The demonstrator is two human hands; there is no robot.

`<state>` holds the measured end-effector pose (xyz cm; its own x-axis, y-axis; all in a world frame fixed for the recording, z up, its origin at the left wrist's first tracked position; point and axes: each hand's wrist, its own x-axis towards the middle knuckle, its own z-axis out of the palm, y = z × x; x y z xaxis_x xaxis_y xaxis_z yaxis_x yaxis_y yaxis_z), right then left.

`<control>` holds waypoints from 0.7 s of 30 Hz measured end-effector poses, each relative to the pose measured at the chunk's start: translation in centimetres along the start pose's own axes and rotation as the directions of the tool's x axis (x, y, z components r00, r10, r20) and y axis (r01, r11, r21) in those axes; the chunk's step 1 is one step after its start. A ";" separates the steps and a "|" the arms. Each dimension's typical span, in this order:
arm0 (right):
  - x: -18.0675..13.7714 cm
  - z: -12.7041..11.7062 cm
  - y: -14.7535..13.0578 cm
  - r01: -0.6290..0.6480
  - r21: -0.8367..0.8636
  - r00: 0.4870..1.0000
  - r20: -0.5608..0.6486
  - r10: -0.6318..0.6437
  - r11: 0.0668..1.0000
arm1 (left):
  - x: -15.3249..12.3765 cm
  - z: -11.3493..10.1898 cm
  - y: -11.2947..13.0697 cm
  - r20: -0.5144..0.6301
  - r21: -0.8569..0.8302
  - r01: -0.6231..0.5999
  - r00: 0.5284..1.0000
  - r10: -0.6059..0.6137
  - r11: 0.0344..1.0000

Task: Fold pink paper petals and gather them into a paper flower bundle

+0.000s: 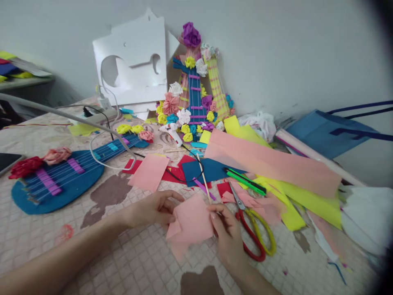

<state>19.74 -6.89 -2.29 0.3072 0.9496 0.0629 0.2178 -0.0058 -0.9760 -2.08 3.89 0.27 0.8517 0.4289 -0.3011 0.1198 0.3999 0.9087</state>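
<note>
In the head view a square of pink crepe paper is held just above the table, its left edge folded over. My left hand pinches that left edge. The fingers of my right hand close on the right edge, and a thin wooden stick rises from between them. Part of the stick's lower end is hidden by the paper and fingers. To the right of my right hand lie scissors with a red and a yellow handle. A green utility knife rests behind them.
A blue guitar-shaped craft lies at left. White glue gun and cable sit behind the pink sheet. Decorated guitars and a white foam board lean on the wall. Pink and yellow strips spread right.
</note>
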 end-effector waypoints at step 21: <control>-0.1 -0.3 0.6 0.093 -0.034 0.981 0.176 -0.085 0.995 | -1.5 -0.8 1.9 0.014 0.049 -0.005 1.000 0.004 0.999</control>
<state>20.08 -7.09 -2.78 0.1192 0.9870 0.1081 0.2771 0.0715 -0.9582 -3.54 4.72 2.24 0.8591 0.4195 -0.2933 0.1407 0.3575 0.9233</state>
